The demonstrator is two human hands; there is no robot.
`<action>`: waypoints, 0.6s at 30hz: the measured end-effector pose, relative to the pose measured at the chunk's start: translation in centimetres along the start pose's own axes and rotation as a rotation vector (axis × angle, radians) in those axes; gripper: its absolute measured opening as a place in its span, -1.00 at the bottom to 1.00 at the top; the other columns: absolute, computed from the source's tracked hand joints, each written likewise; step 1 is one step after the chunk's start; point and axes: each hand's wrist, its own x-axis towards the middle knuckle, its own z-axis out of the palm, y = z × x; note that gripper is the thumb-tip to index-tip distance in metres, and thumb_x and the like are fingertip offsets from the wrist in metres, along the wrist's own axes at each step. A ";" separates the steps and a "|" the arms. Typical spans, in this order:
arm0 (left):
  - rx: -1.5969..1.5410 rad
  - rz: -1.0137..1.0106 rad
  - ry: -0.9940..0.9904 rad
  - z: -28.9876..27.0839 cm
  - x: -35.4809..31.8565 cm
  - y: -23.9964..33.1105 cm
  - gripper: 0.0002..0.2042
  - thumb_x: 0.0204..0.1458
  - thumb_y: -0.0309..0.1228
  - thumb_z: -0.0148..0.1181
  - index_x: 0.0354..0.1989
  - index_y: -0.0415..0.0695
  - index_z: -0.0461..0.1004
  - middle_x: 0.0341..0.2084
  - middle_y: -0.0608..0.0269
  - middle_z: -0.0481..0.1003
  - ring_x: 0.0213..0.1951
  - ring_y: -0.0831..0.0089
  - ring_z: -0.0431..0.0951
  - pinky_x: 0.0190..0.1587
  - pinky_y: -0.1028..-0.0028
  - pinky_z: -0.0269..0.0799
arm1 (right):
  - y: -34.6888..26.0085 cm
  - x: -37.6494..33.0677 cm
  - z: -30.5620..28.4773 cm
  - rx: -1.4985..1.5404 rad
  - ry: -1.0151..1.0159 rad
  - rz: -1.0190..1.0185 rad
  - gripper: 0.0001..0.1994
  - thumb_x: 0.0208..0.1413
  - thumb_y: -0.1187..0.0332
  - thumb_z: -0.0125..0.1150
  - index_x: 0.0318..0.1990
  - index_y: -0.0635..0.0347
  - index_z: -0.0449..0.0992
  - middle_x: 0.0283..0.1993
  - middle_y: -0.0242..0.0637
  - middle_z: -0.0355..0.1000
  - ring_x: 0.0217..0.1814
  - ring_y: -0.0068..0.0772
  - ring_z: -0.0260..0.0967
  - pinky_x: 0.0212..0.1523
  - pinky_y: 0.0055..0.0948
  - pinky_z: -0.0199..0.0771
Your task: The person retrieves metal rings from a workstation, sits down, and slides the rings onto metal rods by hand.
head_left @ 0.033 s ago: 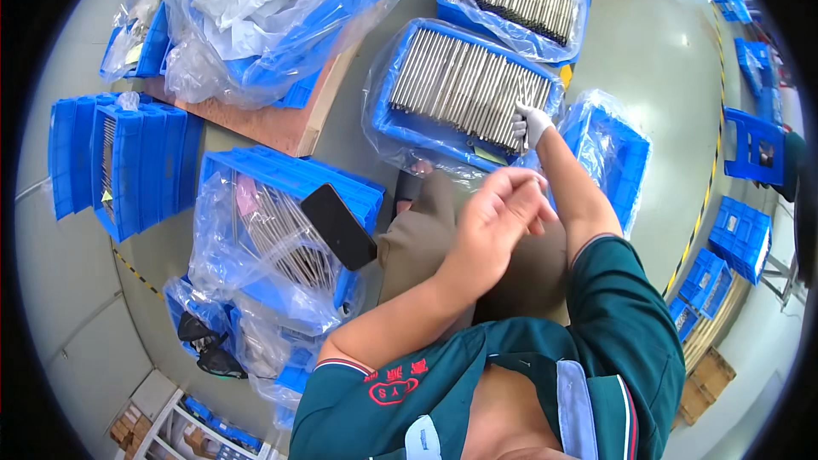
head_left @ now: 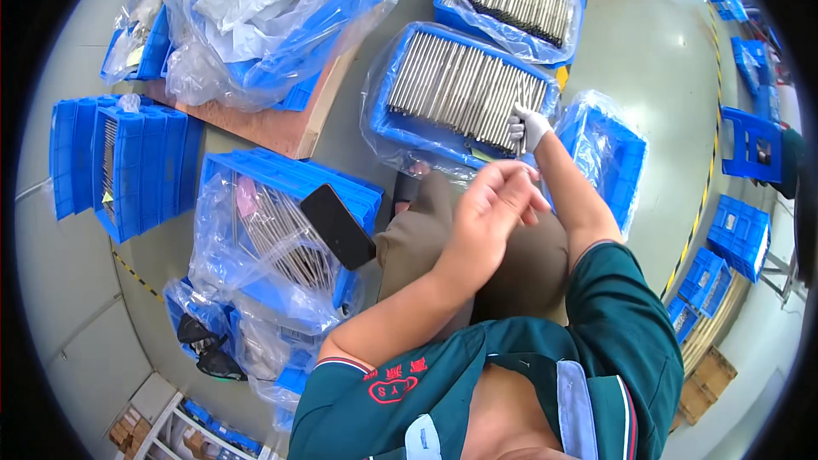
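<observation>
My right hand (head_left: pixel 532 129), in a white glove, reaches to the near right corner of a blue crate (head_left: pixel 409 125) lined with clear plastic. Rows of slim silvery metal rods (head_left: pixel 452 81) lie side by side in it. The gloved fingers are closed around a few rods that slant away from the row; how many is hard to make out. My left hand (head_left: pixel 494 209) is bare and hovers over my lap, nearer to me than the crate. Its fingers are curled towards the thumb, and whatever they may hold is hidden.
Behind stands another crate of rods (head_left: pixel 520 2). A plastic-lined blue crate (head_left: pixel 609 162) is at the right. On the left, a black phone (head_left: pixel 338 227) rests on a crate's edge above bagged rods (head_left: pixel 285 234). Farther left are stacked blue crates (head_left: pixel 141 153) and a wooden board (head_left: pixel 247 128).
The left hand's fingers have turned and curled slightly inwards. The whole view has shifted a little; the right hand stays at the same corner of the crate.
</observation>
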 end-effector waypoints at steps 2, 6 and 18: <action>-0.022 0.006 0.099 0.2 0.6 -0.3 -0.72 0.22 -0.21 -0.11 -0.14 -0.19 0.33 -0.41 0.20 0.51 -0.41 0.58 0.43 -0.31 0.60 0.29 | 0.5 -2.7 2.6 0.052 -0.045 -0.102 -0.75 0.23 0.14 -0.09 -0.41 0.07 0.23 -0.56 -0.49 0.16 -0.64 -0.60 0.05 -0.61 -0.56 0.20; -0.093 0.048 0.300 -0.5 1.3 -1.6 -0.73 0.19 -0.15 -0.08 -0.16 -0.10 0.31 -0.32 0.23 0.51 -0.34 0.54 0.46 -0.30 0.56 0.27 | 0.5 -12.4 11.7 0.122 -0.267 -0.383 -0.84 0.19 0.24 0.01 -0.31 0.09 0.28 -0.50 -0.43 0.24 -0.53 -0.55 0.16 -0.52 -0.53 0.27; -0.679 -0.013 -0.026 2.6 -1.9 -3.9 -0.69 0.23 -0.14 -0.23 -0.18 -0.11 0.33 -0.22 0.16 0.45 -0.15 0.32 0.46 -0.02 0.25 0.37 | 14.2 -29.1 21.9 -0.170 -0.224 -0.914 -0.76 0.15 0.31 0.09 -0.13 0.29 0.36 -0.44 -0.37 0.35 -0.46 -0.57 0.31 -0.40 -0.58 0.35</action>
